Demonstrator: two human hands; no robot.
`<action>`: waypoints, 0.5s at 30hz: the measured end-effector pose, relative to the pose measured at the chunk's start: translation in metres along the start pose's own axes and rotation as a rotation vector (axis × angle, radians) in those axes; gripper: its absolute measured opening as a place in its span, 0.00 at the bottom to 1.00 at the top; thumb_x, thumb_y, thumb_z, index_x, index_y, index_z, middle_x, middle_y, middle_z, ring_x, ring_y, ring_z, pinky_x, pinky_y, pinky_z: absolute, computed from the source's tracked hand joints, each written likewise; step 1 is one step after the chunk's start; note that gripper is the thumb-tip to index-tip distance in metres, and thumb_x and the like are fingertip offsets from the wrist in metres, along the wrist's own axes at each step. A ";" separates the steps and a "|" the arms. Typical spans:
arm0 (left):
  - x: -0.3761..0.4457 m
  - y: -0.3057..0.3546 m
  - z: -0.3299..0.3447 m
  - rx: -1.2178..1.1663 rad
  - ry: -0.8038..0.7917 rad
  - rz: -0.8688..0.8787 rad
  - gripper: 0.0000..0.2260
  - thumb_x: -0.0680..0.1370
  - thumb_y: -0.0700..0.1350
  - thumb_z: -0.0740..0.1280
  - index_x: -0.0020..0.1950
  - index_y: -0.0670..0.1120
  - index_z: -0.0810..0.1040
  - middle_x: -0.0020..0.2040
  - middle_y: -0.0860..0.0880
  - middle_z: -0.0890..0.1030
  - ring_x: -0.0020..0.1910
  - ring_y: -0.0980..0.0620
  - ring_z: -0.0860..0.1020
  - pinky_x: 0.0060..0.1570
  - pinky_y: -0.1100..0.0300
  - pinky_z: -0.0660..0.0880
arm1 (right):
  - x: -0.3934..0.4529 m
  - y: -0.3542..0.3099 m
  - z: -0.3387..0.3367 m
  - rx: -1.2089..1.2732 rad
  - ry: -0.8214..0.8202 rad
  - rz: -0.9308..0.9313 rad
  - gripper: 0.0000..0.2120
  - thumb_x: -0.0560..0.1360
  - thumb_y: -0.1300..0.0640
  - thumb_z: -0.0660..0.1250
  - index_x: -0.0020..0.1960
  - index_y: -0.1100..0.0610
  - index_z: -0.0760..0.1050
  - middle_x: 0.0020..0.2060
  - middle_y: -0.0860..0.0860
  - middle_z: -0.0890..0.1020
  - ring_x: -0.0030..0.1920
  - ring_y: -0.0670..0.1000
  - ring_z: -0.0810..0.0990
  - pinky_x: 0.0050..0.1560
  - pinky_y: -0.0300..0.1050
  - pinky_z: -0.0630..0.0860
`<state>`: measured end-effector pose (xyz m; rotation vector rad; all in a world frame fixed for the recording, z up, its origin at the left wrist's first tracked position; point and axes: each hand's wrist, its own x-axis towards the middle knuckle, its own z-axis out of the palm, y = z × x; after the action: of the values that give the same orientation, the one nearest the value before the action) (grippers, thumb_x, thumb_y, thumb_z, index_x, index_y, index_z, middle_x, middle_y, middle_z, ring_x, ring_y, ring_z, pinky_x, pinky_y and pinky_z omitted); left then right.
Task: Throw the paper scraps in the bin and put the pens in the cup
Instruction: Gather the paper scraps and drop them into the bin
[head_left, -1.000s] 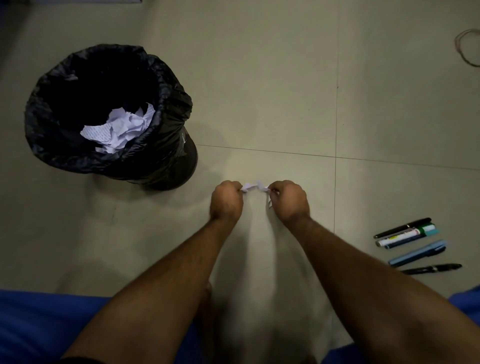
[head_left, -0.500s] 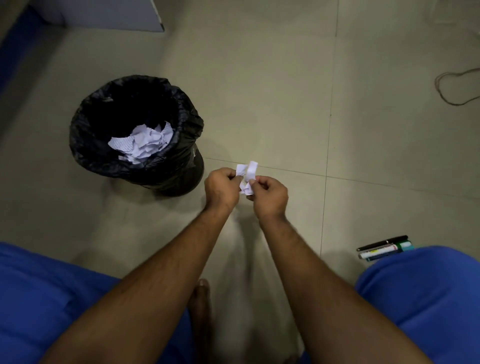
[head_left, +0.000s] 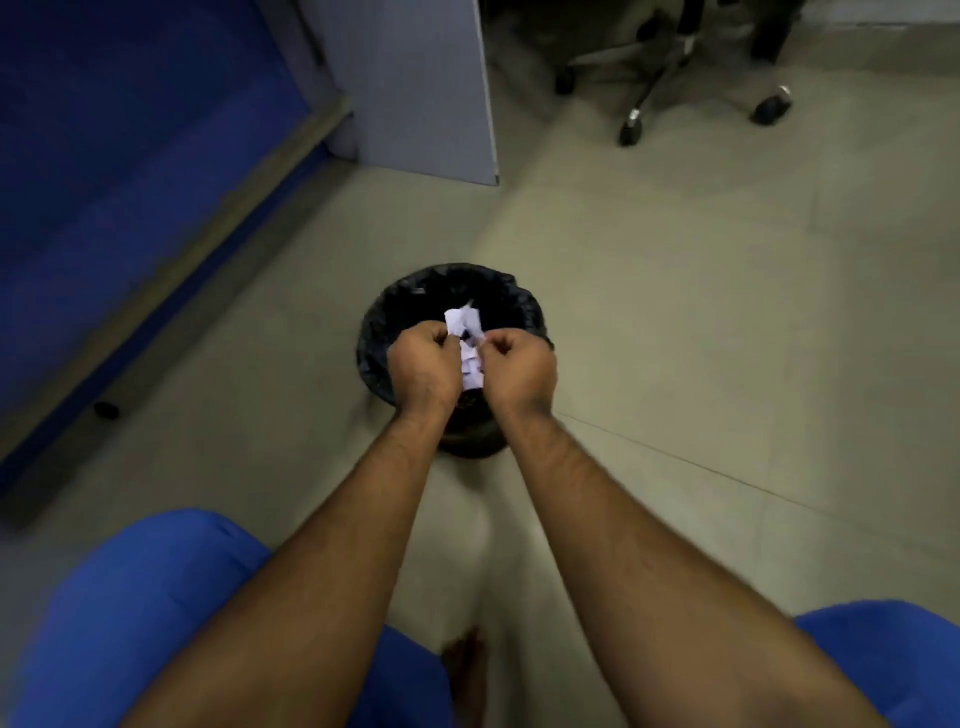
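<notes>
Where floor lay before, bin (head_left: 379, 332) beneath hands.

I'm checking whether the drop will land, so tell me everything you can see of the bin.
The round bin lined with a black plastic bag stands upright on the beige tiled floor, its mouth open to the camera. The crinkled liner folds over the rim. The inside looks dark; its contents cannot be made out. The left hand and right hand sit over the opening, pinching white paper scraps between them and covering its near side. Neither hand visibly touches it.
</notes>
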<state>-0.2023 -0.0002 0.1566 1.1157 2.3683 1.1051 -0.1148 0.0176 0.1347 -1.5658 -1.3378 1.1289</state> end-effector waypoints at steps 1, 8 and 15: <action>0.004 -0.003 0.000 0.024 -0.024 0.000 0.14 0.74 0.41 0.66 0.28 0.45 0.71 0.25 0.52 0.73 0.27 0.51 0.72 0.28 0.57 0.71 | 0.005 -0.003 -0.001 -0.114 -0.014 -0.030 0.11 0.75 0.49 0.69 0.42 0.56 0.82 0.32 0.50 0.82 0.32 0.47 0.79 0.33 0.39 0.68; 0.001 -0.028 -0.012 0.207 0.031 0.011 0.13 0.74 0.38 0.62 0.53 0.43 0.82 0.53 0.42 0.79 0.51 0.42 0.78 0.48 0.55 0.76 | 0.015 -0.011 -0.005 -0.518 -0.097 -0.083 0.11 0.75 0.49 0.67 0.54 0.50 0.83 0.48 0.52 0.86 0.49 0.57 0.83 0.41 0.39 0.70; -0.014 -0.045 -0.005 -0.078 0.285 -0.346 0.11 0.72 0.37 0.68 0.53 0.43 0.78 0.55 0.40 0.77 0.50 0.42 0.75 0.49 0.63 0.67 | -0.013 0.021 0.011 -0.452 0.079 -0.140 0.10 0.75 0.47 0.67 0.52 0.49 0.83 0.49 0.52 0.81 0.49 0.58 0.81 0.40 0.44 0.69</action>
<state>-0.2192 -0.0319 0.1253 0.5196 2.5733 1.2811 -0.1200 0.0018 0.1131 -1.7740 -1.7009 0.7006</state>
